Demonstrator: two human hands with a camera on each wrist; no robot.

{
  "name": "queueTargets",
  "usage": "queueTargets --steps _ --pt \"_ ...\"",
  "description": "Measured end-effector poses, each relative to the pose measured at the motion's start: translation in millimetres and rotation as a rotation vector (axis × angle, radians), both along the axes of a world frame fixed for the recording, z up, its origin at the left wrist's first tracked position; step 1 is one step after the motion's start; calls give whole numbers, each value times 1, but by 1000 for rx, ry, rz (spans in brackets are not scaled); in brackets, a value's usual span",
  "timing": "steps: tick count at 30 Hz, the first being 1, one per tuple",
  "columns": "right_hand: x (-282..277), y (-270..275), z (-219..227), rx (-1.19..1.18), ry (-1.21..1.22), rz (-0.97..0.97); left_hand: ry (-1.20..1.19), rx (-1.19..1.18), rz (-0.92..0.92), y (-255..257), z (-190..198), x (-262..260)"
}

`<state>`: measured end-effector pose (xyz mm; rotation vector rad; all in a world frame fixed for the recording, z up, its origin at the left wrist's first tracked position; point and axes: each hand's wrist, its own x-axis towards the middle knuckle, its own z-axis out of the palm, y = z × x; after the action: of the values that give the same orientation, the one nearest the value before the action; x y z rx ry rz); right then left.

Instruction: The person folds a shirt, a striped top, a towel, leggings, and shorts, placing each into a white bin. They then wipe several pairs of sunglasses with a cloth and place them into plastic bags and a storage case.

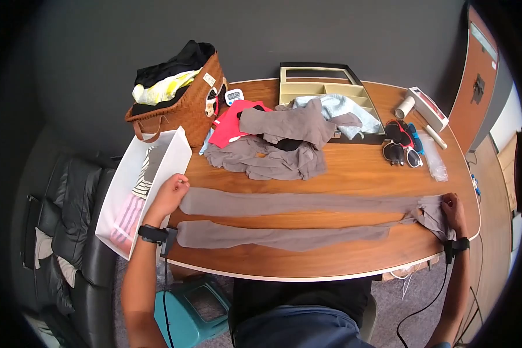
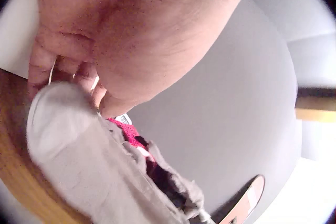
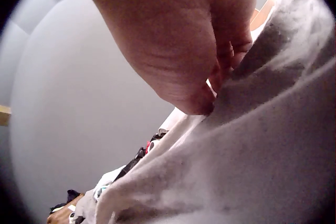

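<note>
A pair of grey-brown tights (image 1: pixel 296 203) lies lengthwise along the front of the wooden table (image 1: pixel 354 261), its two legs side by side with the toes at the left. At the right end, my right hand (image 1: pixel 455 211) pinches the bunched waist part, and the cloth (image 3: pixel 262 145) hangs from its fingertips in the right wrist view. My left hand (image 1: pixel 169 197) is beside the toe of the farther leg, over the white box's edge. Its fingers are loosely bent just behind that toe (image 2: pixel 58 119) in the left wrist view, with gaps between them.
A white box (image 1: pixel 180 156) with striped clothes stands at the left, before a wicker basket (image 1: pixel 185 116) of clothes. Crumpled grey-brown and red garments (image 1: pixel 267 156) lie behind the tights, near a divided case (image 1: pixel 325 87). Sunglasses (image 1: pixel 394 153) and a small box (image 1: pixel 428 109) are at the right.
</note>
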<state>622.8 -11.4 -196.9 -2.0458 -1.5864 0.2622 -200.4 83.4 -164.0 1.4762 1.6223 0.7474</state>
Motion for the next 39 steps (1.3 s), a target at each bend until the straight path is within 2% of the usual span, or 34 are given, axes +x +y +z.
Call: queueTargets --steps 3,5,7,8,9,10,11,12,13,14,17,18,19,20,21,23,26,28,31,34,39 --pt "-5 -2 6 8 -40 7 89 -104 11 4 -15 5" --pt "-9 -3 11 2 -81 20 255 86 -65 3 -25 3" --pt "-8 -1 9 -22 -21 -24 252 99 -98 2 -35 -12" --pt "14 3 -8 -28 -7 2 244 117 -138 5 -42 -18" --pt "5 -2 -1 -9 80 14 280 216 -108 1 -43 -18" --pt "-10 -3 19 -114 -41 14 322 248 -84 4 -51 -22" --pt "-22 -7 30 -106 -62 3 278 271 -76 3 -55 -24" --pt "-14 -7 23 -81 -72 43 315 284 -28 0 -52 -19" --pt "-15 -9 27 -69 -66 42 341 401 -11 -1 -56 -19" --pt "-20 -13 35 -46 -36 35 408 409 0 -9 -42 -7" --pt "-15 -33 55 -16 -25 -11 632 634 -64 -34 -16 23" --pt "-9 -46 59 -9 -28 -25 596 582 -68 -41 -8 29" --pt "-4 -57 63 -51 -18 -38 506 376 -33 -50 0 34" --pt "-1 -70 66 -125 -7 -41 502 279 -57 -58 6 36" --pt "-2 -82 68 -197 7 -39 493 283 -72 -65 10 38" --pt "-13 -99 73 -335 -31 -45 441 -36 -231 -78 15 41" --pt "-29 -116 68 -327 -33 -40 484 96 -308 -90 15 47" --pt "-34 -119 63 -248 -97 -26 502 121 -316 -93 17 51" --pt "-36 -121 59 -254 -218 12 552 174 -307 -98 16 54" --pt "-30 -121 52 -223 -295 25 602 250 -287 -96 1 48" --pt "-19 -122 43 -117 -108 -35 610 294 -245 -97 -2 46"
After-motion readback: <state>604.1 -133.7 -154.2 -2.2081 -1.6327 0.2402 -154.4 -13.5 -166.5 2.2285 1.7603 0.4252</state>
